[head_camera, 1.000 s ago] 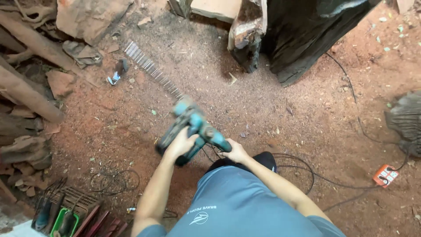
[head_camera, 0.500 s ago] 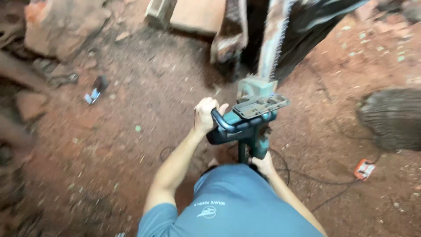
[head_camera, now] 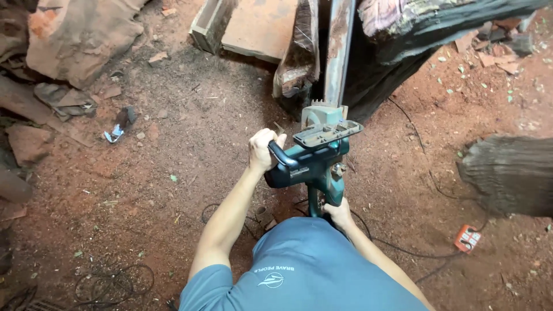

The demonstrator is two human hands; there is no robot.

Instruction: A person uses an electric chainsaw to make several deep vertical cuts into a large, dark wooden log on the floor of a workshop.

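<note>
Dark log (head_camera: 403, 52) leans overhead; teal electric chainsaw (head_camera: 314, 164) sits just below it, bar (head_camera: 338, 52) pointing up along the trunk. Looks like lining up a cut; next needs the bar squared to the wood. Left hand (head_camera: 262, 151) fully wrapped on front handle, right hand (head_camera: 339, 213) closed on rear grip. Orange-red plug box (head_camera: 468, 238) right of saw; crumpled blue-white wrapper (head_camera: 115, 133) well left.
</note>
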